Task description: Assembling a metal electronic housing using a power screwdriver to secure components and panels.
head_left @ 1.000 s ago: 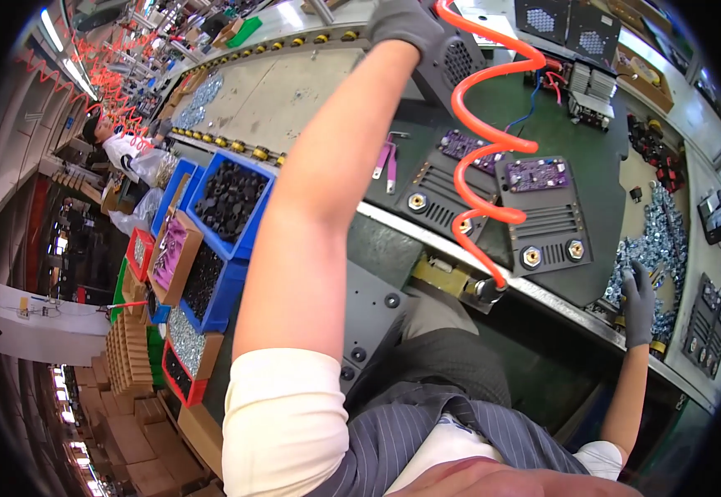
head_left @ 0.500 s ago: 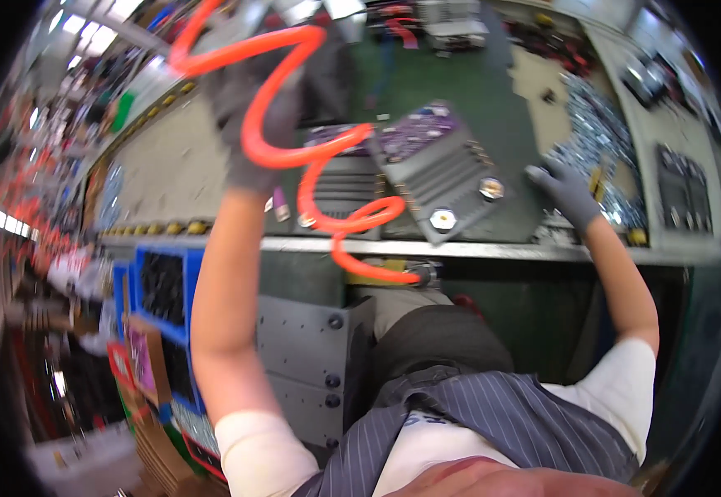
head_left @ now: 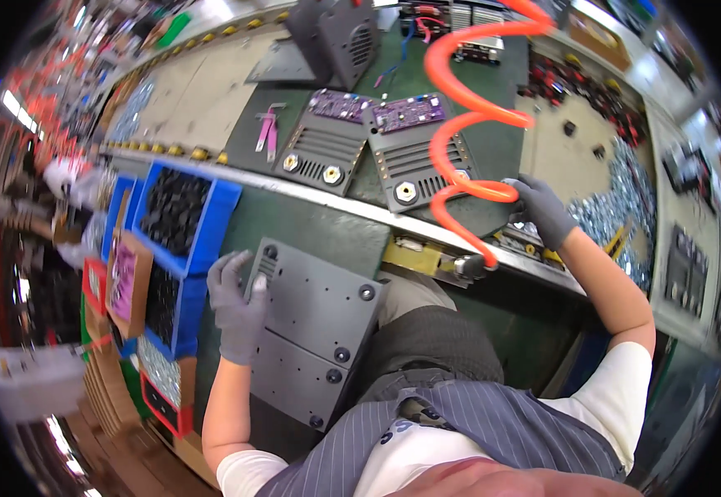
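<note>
My left hand grips the grey panel's edge to steady it on my lap — my right hand closes on the orange coiled hose beside the screws.

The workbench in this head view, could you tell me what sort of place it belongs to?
Most likely an electronics assembly line in a factory. Grey metal housings with purple circuit boards lie on the green bench, an orange coiled air hose hangs over it, and blue parts bins sit beside the gloved left hand.

A single head-worn fisheye view looks steeply down from close above onto the green work surface ahead; its rim is blurred, perhaps by motion.
</note>
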`<state>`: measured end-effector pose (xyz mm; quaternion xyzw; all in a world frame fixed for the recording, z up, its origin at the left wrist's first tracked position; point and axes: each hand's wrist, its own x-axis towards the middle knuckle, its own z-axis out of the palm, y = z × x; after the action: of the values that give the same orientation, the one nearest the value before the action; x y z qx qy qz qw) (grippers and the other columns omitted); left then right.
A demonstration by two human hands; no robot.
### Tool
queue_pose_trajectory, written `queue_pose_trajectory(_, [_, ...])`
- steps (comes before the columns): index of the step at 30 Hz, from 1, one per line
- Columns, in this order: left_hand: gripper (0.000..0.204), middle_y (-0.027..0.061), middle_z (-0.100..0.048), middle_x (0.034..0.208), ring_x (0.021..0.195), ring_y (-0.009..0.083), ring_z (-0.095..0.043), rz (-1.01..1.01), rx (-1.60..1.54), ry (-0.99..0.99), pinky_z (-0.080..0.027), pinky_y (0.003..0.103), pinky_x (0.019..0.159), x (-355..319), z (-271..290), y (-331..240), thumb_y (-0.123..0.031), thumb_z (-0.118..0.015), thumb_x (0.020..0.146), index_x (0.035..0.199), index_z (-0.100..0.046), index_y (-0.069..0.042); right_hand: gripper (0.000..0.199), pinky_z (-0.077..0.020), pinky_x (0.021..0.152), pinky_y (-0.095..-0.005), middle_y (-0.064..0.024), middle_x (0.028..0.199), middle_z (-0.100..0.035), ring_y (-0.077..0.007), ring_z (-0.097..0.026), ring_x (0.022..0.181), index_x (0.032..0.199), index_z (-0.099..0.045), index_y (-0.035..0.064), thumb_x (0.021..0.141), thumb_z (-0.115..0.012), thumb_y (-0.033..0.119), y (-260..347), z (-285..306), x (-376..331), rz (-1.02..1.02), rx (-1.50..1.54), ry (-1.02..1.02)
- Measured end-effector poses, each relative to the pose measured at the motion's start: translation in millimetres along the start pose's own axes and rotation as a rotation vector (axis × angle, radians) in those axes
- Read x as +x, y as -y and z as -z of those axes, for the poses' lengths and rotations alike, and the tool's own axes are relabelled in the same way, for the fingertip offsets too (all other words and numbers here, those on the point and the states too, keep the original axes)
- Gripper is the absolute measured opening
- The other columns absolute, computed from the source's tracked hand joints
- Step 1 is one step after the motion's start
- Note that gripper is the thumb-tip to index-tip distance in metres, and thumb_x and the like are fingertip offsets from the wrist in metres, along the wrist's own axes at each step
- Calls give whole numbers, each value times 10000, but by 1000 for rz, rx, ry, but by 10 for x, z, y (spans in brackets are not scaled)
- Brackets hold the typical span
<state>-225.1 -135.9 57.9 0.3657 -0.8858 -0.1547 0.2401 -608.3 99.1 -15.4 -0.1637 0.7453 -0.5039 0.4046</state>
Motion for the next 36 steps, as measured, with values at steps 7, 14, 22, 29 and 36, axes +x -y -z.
queue_pose_trajectory(7, [377, 185, -480, 1177, 1112, 346, -460, 403, 236, -153, -378, 411, 971, -1477, 338, 540, -81, -613, 762, 1133, -554, -48, 384, -545, 678, -322, -55, 849, -486, -163, -538, 736, 1062, -523, 102, 799, -649, 352, 736, -1179, 788, -176, 167, 283])
queue_pose_trajectory(14, [443, 211, -447, 1235, 1172, 381, -409, 428, 385, -312, -322, 469, 1012, -2093, 233, 385, -271, -575, 825, 1190, -487, -37, 361, -462, 916, -412, -125, 1148, -531, -254, -549, 996, 1197, -470, 90, 919, -512, 317, 1078, -2694, 1751, 85, 414, 599])
queue_pose_trajectory(22, [484, 221, -432, 1243, 1175, 388, -402, 552, 422, -419, -316, 459, 1014, -2186, 155, 418, -350, -554, 856, 1218, -476, -38, 471, -376, 1005, -333, -114, 1257, -545, -207, -496, 1174, 1270, -503, -6, 910, -492, 296, 1361, -2806, 1537, 699, -470, 1057])
queue_pose_trajectory(29, [456, 227, -425, 1279, 1199, 372, -406, 573, 262, -356, -330, 424, 1017, -2401, 321, 205, -286, -556, 868, 1231, -470, -23, 469, -423, 956, -330, -139, 1206, -569, -224, -548, 1112, 1279, -480, -29, 917, -463, 270, 1067, -1165, 1183, 420, -298, 766])
queue_pose_trajectory(36, [752, 244, -381, 1325, 1240, 407, -364, 432, 222, 1, -250, 523, 1053, -2685, 348, -204, -581, -558, 792, 1269, -417, -16, 430, -419, 992, -449, -250, 1194, -548, -352, -552, 1092, 1263, -453, -83, 929, -324, 155, 500, 1016, -217, 1045, 599, 118])
